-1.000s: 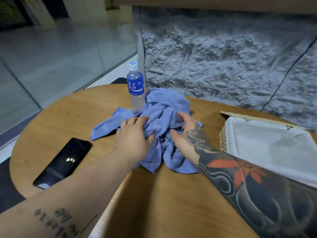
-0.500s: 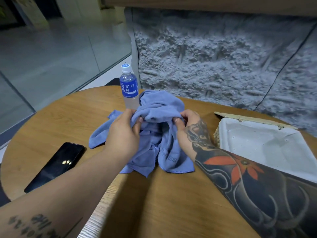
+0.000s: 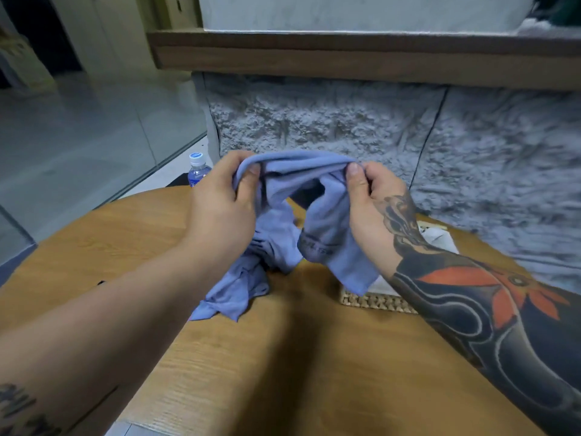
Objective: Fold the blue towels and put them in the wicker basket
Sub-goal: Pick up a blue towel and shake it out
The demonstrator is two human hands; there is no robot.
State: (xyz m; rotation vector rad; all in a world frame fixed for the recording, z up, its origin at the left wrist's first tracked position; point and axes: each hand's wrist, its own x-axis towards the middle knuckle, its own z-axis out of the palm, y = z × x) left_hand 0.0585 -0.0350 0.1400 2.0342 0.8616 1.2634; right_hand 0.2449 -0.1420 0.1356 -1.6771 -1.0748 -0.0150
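A blue towel (image 3: 283,196) is held up in the air above the counter (image 3: 283,357), its top edge stretched in a short arc between the two hands. The rest of it hangs down in bunched folds, and the lowest cloth rests in a heap (image 3: 235,294) on the wood, so at least part of the blue cloth is not yet off the surface. Whether that heap is the same towel or a second one under it cannot be told.

The left hand (image 3: 220,212) pinches the edge with thumb over the cloth and fingers curled behind it. The right hand (image 3: 374,202) does the same a little way along, thumb pressed on top. Both grips are closed on the towel's edge, likely so that it can be shaken out and its corners found before any fold is made. Folding proper looks not yet begun.

Just right of the hanging cloth sits the wicker basket (image 3: 377,302), with a white liner (image 3: 437,243) showing inside; the right forearm crosses over most of it. It stands near, probably so a folded towel can be dropped in with a short reach.

Beyond the left hand, a water bottle (image 3: 197,171) stands at the far rim of the counter.
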